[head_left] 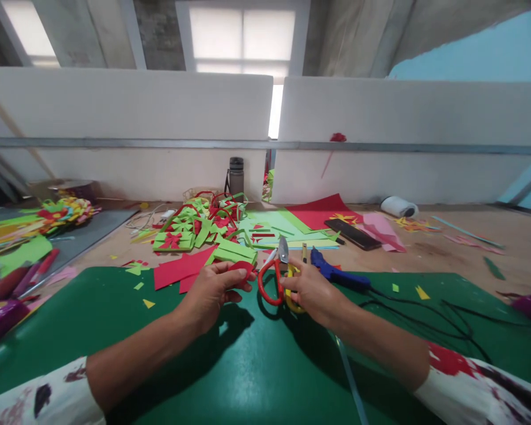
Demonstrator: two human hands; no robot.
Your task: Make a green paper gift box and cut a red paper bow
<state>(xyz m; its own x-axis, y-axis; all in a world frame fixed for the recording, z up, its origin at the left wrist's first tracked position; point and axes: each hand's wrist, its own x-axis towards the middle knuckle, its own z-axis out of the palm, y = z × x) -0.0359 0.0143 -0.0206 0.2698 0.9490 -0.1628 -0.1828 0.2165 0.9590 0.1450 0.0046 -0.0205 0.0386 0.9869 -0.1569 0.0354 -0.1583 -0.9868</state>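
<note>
My left hand (210,295) is closed, pinching a small piece of red paper (242,267) between thumb and fingers. Scissors (272,287) with red and yellow handle loops are just to its right, blades pointing away from me. The fingers of my right hand (314,290) are around the yellow handle part; whether these are one or two pairs I cannot tell. Beside that hand is a blue glue gun (338,275) with a dark cord. Beyond the left hand, red paper sheets (181,268) and a folded green paper piece (234,252) overlap the green mat (248,366).
Green and red paper cutouts (194,227) are heaped behind, near a dark bottle (236,177). A phone (353,234) rests by red paper (321,212). Further right is a white roll (399,206). Markers (44,265) are at the left. A white partition (137,112) closes off the back.
</note>
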